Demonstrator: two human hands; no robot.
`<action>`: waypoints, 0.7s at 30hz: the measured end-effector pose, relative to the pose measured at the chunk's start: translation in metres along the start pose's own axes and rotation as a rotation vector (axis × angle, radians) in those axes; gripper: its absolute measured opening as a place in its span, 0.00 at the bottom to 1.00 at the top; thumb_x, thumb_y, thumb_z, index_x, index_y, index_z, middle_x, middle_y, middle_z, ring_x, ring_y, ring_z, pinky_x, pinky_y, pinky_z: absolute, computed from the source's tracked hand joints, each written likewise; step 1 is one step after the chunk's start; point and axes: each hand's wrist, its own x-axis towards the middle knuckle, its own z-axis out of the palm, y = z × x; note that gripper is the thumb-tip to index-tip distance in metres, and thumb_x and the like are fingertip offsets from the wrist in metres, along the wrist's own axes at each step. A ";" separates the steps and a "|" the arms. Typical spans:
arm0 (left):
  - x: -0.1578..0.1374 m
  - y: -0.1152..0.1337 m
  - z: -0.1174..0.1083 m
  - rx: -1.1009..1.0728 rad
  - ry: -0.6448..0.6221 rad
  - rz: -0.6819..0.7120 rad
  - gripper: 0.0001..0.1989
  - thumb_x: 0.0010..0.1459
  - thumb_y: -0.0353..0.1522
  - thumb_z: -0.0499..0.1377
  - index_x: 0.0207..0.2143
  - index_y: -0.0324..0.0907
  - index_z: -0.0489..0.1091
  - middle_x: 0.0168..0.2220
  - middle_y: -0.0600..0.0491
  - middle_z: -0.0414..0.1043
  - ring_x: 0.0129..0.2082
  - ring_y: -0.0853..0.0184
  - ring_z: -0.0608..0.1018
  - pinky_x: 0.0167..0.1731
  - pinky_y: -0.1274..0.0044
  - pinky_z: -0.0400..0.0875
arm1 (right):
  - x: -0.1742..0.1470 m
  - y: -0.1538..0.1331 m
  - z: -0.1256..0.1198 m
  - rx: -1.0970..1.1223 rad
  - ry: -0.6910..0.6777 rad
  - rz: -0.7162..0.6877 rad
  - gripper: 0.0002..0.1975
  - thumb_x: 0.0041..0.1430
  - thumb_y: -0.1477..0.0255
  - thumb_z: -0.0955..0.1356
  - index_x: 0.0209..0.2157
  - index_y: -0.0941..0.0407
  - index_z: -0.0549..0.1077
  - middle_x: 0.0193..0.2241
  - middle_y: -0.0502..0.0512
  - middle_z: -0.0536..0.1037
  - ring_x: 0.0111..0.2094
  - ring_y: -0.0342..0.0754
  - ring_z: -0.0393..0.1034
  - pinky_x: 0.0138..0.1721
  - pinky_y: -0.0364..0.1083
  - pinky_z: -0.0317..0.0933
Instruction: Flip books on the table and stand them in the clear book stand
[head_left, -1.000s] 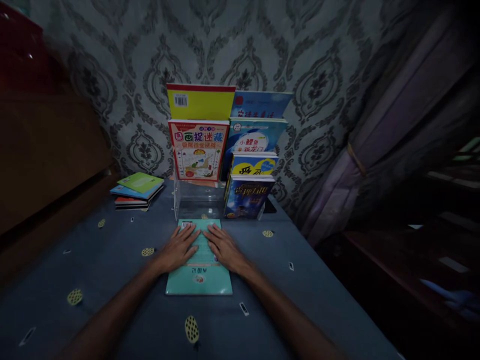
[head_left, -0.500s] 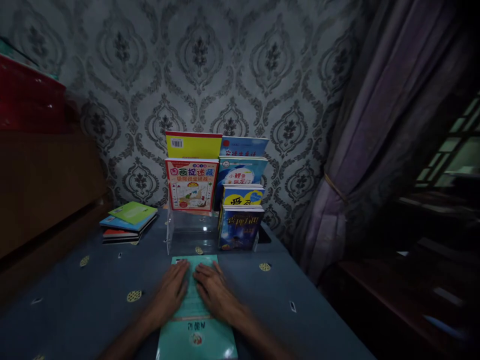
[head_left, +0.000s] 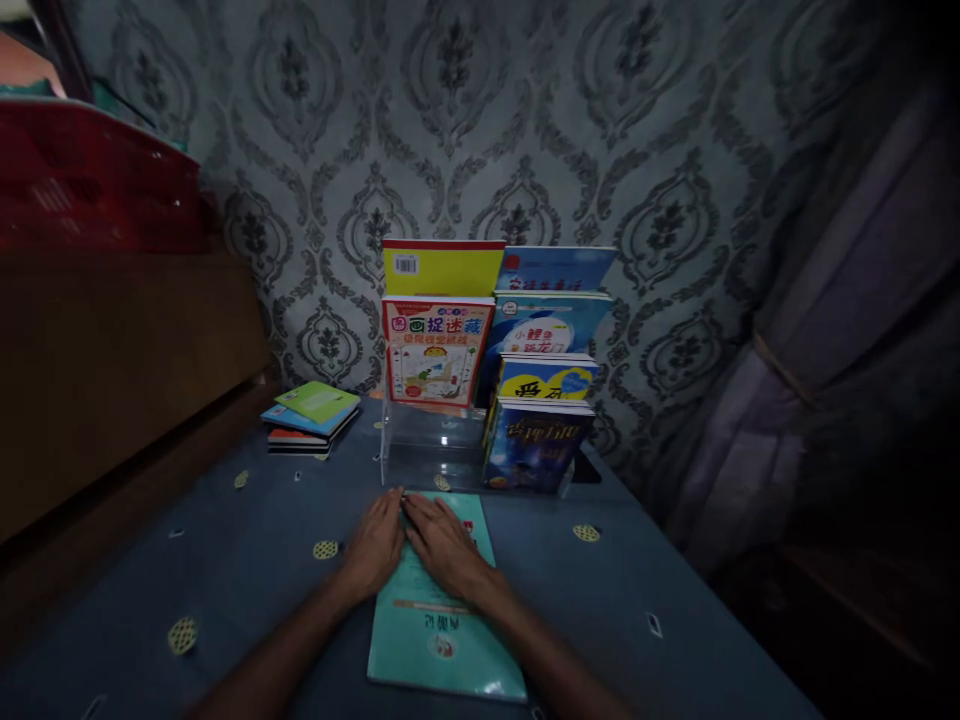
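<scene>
Blue-grey patterned tablecloth [head_left: 622, 580]; on it, clear acrylic book rack [head_left: 424, 465], loaded with upright books [head_left: 439, 350]. Teal-covered book [head_left: 442, 645] flat on the tablecloth, just in front of the rack (cover title reads upside down). Right hand [head_left: 450, 550] open, palm down on the cover, angled toward the far left corner. Left hand [head_left: 375, 548] at that corner, over the left edge; whether it pinches the cover, cannot tell.

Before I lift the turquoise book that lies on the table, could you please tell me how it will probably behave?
The turquoise book will probably bend a little when lifted by one edge, as it looks thin. It should feel rather light for the same reason. If pushed, it is unlikely to roll or tip, because it lies flat on the table.
</scene>
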 end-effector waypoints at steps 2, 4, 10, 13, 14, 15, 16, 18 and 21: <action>0.000 0.005 -0.006 0.024 -0.021 0.002 0.29 0.59 0.25 0.48 0.64 0.37 0.56 0.61 0.40 0.65 0.61 0.57 0.68 0.61 0.61 0.63 | -0.006 0.009 -0.002 -0.020 0.035 0.024 0.24 0.68 0.68 0.60 0.63 0.57 0.65 0.61 0.62 0.68 0.64 0.52 0.59 0.67 0.57 0.49; 0.001 0.010 -0.012 0.044 -0.051 0.000 0.28 0.59 0.24 0.48 0.63 0.36 0.56 0.61 0.39 0.65 0.61 0.57 0.68 0.61 0.61 0.63 | -0.013 0.020 -0.004 -0.026 0.050 0.054 0.23 0.67 0.68 0.60 0.62 0.56 0.66 0.61 0.62 0.68 0.64 0.53 0.60 0.66 0.58 0.50; 0.001 0.016 -0.022 0.085 -0.091 0.002 0.26 0.61 0.25 0.47 0.62 0.37 0.58 0.61 0.40 0.65 0.62 0.57 0.67 0.61 0.62 0.62 | -0.038 0.049 -0.018 -0.010 0.047 0.163 0.24 0.68 0.66 0.59 0.62 0.59 0.65 0.63 0.64 0.65 0.65 0.54 0.57 0.66 0.60 0.50; 0.001 0.014 -0.020 0.107 -0.094 0.022 0.25 0.61 0.24 0.47 0.62 0.38 0.59 0.61 0.41 0.65 0.63 0.56 0.66 0.61 0.61 0.62 | -0.048 0.055 -0.022 -0.006 0.080 0.212 0.24 0.68 0.66 0.59 0.62 0.58 0.65 0.63 0.63 0.65 0.65 0.54 0.57 0.64 0.60 0.52; 0.001 0.013 -0.020 0.114 -0.101 0.026 0.25 0.61 0.25 0.47 0.61 0.38 0.60 0.61 0.42 0.65 0.63 0.57 0.66 0.62 0.62 0.62 | -0.049 0.056 -0.022 -0.010 0.085 0.223 0.24 0.68 0.67 0.59 0.62 0.58 0.65 0.63 0.63 0.66 0.65 0.54 0.57 0.64 0.60 0.53; 0.001 0.012 -0.020 0.120 -0.111 0.030 0.25 0.61 0.25 0.47 0.61 0.38 0.60 0.62 0.42 0.65 0.63 0.57 0.66 0.62 0.62 0.61 | -0.050 0.056 -0.023 -0.015 0.084 0.229 0.24 0.68 0.67 0.59 0.62 0.58 0.65 0.63 0.63 0.66 0.65 0.55 0.58 0.64 0.60 0.52; 0.001 0.012 -0.021 0.127 -0.123 0.032 0.25 0.61 0.25 0.47 0.61 0.38 0.61 0.62 0.42 0.64 0.63 0.57 0.66 0.62 0.62 0.61 | -0.050 0.055 -0.023 -0.020 0.083 0.232 0.24 0.68 0.67 0.59 0.61 0.59 0.66 0.63 0.63 0.66 0.65 0.55 0.58 0.64 0.60 0.52; 0.002 0.013 -0.024 0.137 -0.149 0.034 0.24 0.62 0.25 0.48 0.60 0.37 0.62 0.63 0.41 0.63 0.64 0.57 0.65 0.63 0.63 0.60 | -0.049 0.051 -0.024 -0.039 0.072 0.244 0.23 0.67 0.68 0.59 0.61 0.60 0.66 0.62 0.64 0.67 0.65 0.55 0.58 0.64 0.59 0.52; 0.004 0.015 -0.029 0.126 -0.198 0.043 0.24 0.63 0.26 0.47 0.60 0.36 0.62 0.64 0.41 0.62 0.65 0.57 0.63 0.64 0.61 0.57 | -0.051 0.040 -0.029 -0.087 0.051 0.279 0.23 0.67 0.69 0.60 0.60 0.61 0.67 0.62 0.65 0.67 0.64 0.55 0.58 0.64 0.60 0.51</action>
